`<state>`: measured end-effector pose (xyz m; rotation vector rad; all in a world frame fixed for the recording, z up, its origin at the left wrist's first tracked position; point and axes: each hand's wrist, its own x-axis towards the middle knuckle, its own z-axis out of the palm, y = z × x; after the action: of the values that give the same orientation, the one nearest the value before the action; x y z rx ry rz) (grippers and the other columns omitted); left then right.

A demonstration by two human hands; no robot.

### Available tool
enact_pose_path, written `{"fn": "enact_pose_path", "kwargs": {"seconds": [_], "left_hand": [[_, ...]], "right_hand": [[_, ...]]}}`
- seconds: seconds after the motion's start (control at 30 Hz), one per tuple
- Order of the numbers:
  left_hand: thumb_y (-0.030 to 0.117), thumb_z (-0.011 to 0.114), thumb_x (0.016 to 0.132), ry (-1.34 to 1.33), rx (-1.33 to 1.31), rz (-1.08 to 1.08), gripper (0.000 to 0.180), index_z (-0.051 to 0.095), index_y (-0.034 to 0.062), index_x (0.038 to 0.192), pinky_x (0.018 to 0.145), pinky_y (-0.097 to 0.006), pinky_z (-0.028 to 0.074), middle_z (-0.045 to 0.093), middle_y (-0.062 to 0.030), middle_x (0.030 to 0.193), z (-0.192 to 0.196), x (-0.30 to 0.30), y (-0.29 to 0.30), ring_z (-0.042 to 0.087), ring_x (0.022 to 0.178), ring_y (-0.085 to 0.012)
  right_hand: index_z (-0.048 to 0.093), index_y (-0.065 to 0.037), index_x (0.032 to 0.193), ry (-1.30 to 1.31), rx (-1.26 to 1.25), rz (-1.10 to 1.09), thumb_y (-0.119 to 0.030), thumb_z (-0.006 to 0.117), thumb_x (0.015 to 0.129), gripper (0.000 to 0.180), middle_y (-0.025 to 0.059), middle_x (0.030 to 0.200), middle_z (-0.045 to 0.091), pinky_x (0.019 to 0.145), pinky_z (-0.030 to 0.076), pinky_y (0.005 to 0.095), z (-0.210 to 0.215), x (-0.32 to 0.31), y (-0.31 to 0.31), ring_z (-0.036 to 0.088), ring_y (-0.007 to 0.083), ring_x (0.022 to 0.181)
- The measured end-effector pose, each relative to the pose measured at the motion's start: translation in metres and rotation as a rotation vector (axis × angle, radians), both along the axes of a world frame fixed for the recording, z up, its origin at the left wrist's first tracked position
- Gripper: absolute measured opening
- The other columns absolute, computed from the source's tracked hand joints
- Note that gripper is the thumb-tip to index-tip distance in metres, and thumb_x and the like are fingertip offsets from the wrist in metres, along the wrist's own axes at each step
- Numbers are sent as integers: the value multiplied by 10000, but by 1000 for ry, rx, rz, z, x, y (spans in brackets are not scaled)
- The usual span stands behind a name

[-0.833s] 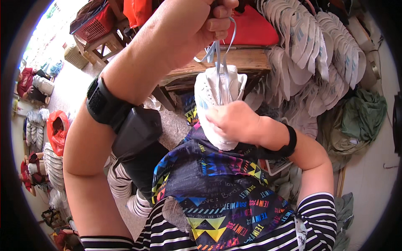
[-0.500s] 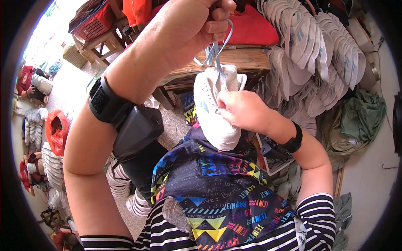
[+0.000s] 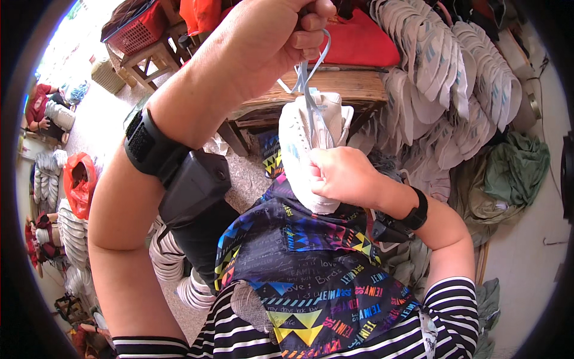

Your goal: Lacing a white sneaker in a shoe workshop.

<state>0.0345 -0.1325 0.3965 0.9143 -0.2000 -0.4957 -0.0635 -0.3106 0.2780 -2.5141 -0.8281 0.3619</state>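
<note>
A white sneaker (image 3: pixel 293 140) lies in front of me, its toe toward my body over the patterned apron (image 3: pixel 251 239) and its collar toward the wooden bench. Raised at the top of the picture, my left hand (image 3: pixel 302 30) is closed around a pale blue shoelace (image 3: pixel 310 99). The lace hangs in loops from that fist and runs down into the sneaker's throat. My right hand (image 3: pixel 350 176) rests on the sneaker's front part with thumb and finger pinched together. What lies between those fingertips is hidden.
Beyond the sneaker stands a wooden bench (image 3: pixel 347 82) with red cloth (image 3: pixel 362 42) on it. Bundles of white shoe uppers (image 3: pixel 418 54) hang at the right, above green cloth (image 3: pixel 517 170). A red basket (image 3: pixel 134 33) stands far left. Other people (image 3: pixel 39 107) sit at the left edge.
My right hand has slid slightly down the sneaker toward its toe, so more of the throat shows. My left hand stays raised with the lace.
</note>
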Motion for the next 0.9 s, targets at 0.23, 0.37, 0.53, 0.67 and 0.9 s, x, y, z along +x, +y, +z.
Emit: {"fn": "enact_pose_path", "kwargs": {"seconds": [0.23, 0.37, 0.53, 0.67, 0.9], "left_hand": [[207, 434, 1023, -35, -2, -26, 268, 499, 81, 795, 511, -233, 314, 417, 14, 661, 14, 5, -7, 372, 552, -101], [125, 406, 990, -344, -50, 68, 222, 493, 97, 787, 497, -234, 321, 400, 34, 617, 62, 5, 2, 353, 486, -85], [160, 373, 1018, -589, -79, -82, 278, 495, 98, 775, 513, -235, 328, 381, 40, 600, 73, 6, -2, 364, 493, -73], [167, 374, 1021, -582, 4, 4, 281, 495, 97, 777, 518, -235, 330, 381, 42, 603, 73, -12, 7, 367, 499, -70], [179, 376, 1026, -560, 103, 75, 287, 496, 95, 779, 525, -235, 332, 380, 46, 608, 57, -18, 0, 373, 512, -66]], "right_hand": [[521, -59, 874, -616, -194, -83, -147, 601, 798, 141, 119, 710, 599, 555, 497, 374, -22, 4, 5, 635, 279, 643], [515, -52, 856, -679, -73, -89, -130, 616, 786, 145, 101, 743, 593, 559, 491, 366, -30, -5, 6, 624, 261, 642], [531, -63, 864, -664, 149, -25, -165, 639, 819, 156, 69, 728, 580, 569, 486, 346, -34, -6, -15, 620, 235, 639], [539, -46, 924, -502, 317, -81, -144, 649, 837, 171, 96, 788, 612, 629, 499, 389, -26, -16, -13, 640, 284, 729], [537, -45, 995, -379, 207, -229, -99, 638, 851, 184, 133, 818, 641, 632, 511, 401, -22, -8, -27, 652, 313, 723]]}}
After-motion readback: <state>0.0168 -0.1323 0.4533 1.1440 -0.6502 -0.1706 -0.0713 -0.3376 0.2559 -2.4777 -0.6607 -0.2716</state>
